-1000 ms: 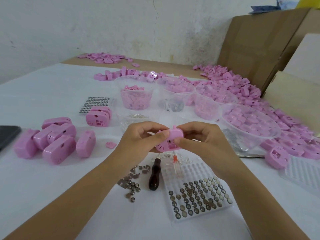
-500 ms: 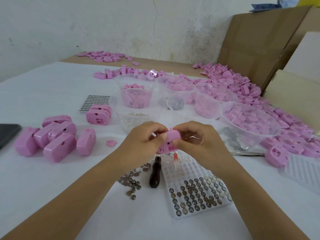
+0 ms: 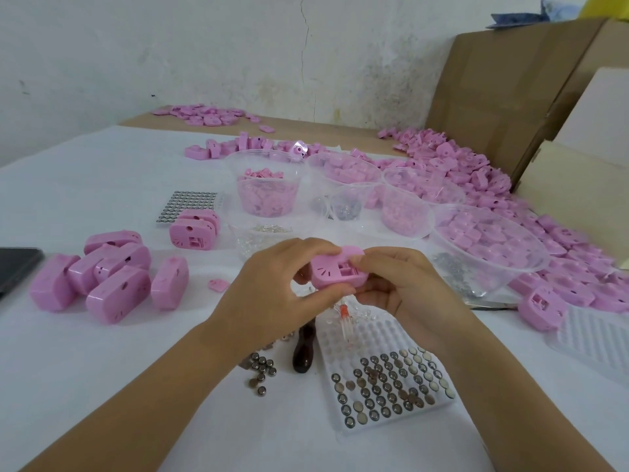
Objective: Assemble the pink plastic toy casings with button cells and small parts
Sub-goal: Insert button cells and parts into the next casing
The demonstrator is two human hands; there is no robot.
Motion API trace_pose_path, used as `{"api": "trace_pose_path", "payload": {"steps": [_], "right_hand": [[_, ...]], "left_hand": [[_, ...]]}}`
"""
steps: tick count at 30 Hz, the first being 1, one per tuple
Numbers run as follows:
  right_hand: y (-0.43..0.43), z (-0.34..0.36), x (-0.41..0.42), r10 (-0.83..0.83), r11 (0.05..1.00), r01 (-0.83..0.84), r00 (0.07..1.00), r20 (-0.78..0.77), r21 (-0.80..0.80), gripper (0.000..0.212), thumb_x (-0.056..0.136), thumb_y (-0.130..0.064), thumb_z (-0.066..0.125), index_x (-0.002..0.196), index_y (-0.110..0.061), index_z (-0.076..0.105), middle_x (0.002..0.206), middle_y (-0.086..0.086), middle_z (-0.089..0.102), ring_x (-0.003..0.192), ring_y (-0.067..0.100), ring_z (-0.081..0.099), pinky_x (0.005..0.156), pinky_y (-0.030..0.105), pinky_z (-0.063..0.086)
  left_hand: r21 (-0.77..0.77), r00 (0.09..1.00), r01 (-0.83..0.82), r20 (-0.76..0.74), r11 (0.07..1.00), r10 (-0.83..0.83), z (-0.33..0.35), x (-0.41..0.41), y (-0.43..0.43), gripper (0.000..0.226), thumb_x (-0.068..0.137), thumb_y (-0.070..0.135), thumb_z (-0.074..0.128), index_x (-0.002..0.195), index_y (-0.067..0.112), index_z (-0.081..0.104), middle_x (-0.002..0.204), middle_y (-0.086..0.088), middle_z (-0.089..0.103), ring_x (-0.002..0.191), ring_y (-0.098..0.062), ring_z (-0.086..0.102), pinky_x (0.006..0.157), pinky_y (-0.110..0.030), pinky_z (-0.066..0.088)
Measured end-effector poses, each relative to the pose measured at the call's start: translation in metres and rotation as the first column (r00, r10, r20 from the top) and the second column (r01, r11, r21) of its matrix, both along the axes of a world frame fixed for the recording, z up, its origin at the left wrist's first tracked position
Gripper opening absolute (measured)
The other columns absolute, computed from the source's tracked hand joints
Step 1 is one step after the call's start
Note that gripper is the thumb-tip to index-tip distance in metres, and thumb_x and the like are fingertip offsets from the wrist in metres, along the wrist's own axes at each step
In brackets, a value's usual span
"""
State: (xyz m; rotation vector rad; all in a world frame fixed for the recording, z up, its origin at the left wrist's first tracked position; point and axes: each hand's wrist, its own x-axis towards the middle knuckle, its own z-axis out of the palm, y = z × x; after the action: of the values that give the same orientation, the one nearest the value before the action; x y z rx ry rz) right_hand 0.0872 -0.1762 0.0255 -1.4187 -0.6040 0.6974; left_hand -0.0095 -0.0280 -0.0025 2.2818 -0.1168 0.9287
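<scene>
A pink plastic casing (image 3: 335,270) is held above the table between both hands, its slotted face and open compartment turned towards me. My left hand (image 3: 272,287) grips its left side with curled fingers. My right hand (image 3: 394,284) grips the right side, thumb on the top edge. Below them lies a white tray of button cells (image 3: 388,386), with loose cells (image 3: 260,371) to its left. A red LED with wire legs (image 3: 343,315) lies on the tray's far end.
A dark-handled tool (image 3: 304,349) lies between the loose cells and the tray. Several closed pink casings (image 3: 109,277) lie at the left. Clear bowls of pink parts (image 3: 269,192) and a large bowl (image 3: 490,247) stand behind. A dark phone (image 3: 17,264) sits at the left edge.
The casing has been tilted in my hands so that its slotted face and compartment now show more. My right thumb has shifted along its top edge. Both hands stayed in place.
</scene>
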Motion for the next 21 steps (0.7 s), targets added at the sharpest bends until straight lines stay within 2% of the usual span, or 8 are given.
{"api": "trace_pose_path", "payload": {"steps": [3,7,13,15,17,19,21], "right_hand": [[0.001,0.0,0.0,-0.004,1.0,0.004,1.0,-0.011,0.022,0.027,0.088,-0.007,0.056,0.067,-0.01,0.073,0.063,0.003,0.066,0.054,0.007,0.06,0.051,0.015,0.049],[0.003,-0.004,-0.001,-0.045,0.997,0.047,0.998,-0.043,0.053,0.028,0.088,-0.004,0.056,0.065,-0.009,0.07,0.06,0.001,0.065,0.052,0.005,0.058,0.049,0.014,0.048],[0.002,-0.008,0.002,-0.061,0.995,0.067,0.995,-0.077,0.07,0.025,0.086,-0.003,0.056,0.067,-0.007,0.072,0.064,0.003,0.066,0.056,0.007,0.059,0.053,0.015,0.051],[0.002,-0.005,0.002,-0.022,0.998,0.026,0.998,-0.067,0.061,0.023,0.084,-0.009,0.059,0.066,-0.009,0.073,0.064,0.003,0.066,0.056,0.007,0.06,0.053,0.015,0.051],[0.001,-0.001,0.005,-0.004,1.0,0.004,0.999,-0.039,0.017,0.024,0.081,-0.025,0.062,0.065,-0.011,0.074,0.061,0.003,0.065,0.052,0.009,0.06,0.05,0.016,0.05],[-0.001,0.0,0.009,-0.074,0.993,0.078,0.996,0.054,-0.084,0.031,0.086,-0.03,0.059,0.065,-0.012,0.072,0.056,0.004,0.063,0.047,0.012,0.058,0.045,0.017,0.047],[-0.004,-0.006,0.014,-0.094,0.934,0.212,0.922,0.376,-0.287,0.027,0.09,-0.025,0.06,0.07,-0.013,0.073,0.053,-0.003,0.062,0.046,0.009,0.057,0.045,0.014,0.045]], "left_hand": [[0.073,1.0,-0.025,-0.01,0.997,0.025,-0.001,0.002,-0.001,0.046,0.076,0.05,0.062,0.109,0.017,0.064,0.091,0.001,0.067,0.074,-0.015,0.063,0.064,-0.032,0.053],[0.053,1.0,-0.002,-0.028,0.999,0.003,0.001,0.006,-0.003,0.046,0.078,0.048,0.058,0.107,0.012,0.063,0.087,-0.003,0.065,0.072,-0.019,0.061,0.062,-0.038,0.054],[0.071,1.0,0.001,-0.018,0.997,0.001,0.001,0.006,-0.006,0.046,0.08,0.046,0.055,0.106,0.009,0.062,0.089,-0.002,0.064,0.07,-0.018,0.06,0.061,-0.035,0.053],[0.057,1.0,-0.004,-0.008,0.998,0.004,-0.001,0.006,-0.007,0.043,0.081,0.045,0.055,0.106,0.01,0.062,0.09,-0.001,0.064,0.071,-0.017,0.061,0.061,-0.033,0.053],[-0.031,1.0,0.006,0.009,1.0,-0.005,-0.002,0.005,-0.006,0.04,0.081,0.044,0.057,0.103,0.012,0.062,0.089,0.003,0.065,0.073,-0.015,0.061,0.063,-0.025,0.053],[-0.1,0.999,0.002,0.033,0.995,0.001,-0.004,0.005,-0.003,0.037,0.081,0.043,0.058,0.103,0.013,0.062,0.091,0.007,0.064,0.078,-0.009,0.061,0.065,-0.014,0.05],[-0.126,0.999,-0.017,0.049,0.992,0.023,-0.004,0.005,0.0,0.033,0.082,0.044,0.057,0.103,0.019,0.061,0.095,0.011,0.063,0.082,-0.006,0.06,0.068,-0.012,0.05]]}}
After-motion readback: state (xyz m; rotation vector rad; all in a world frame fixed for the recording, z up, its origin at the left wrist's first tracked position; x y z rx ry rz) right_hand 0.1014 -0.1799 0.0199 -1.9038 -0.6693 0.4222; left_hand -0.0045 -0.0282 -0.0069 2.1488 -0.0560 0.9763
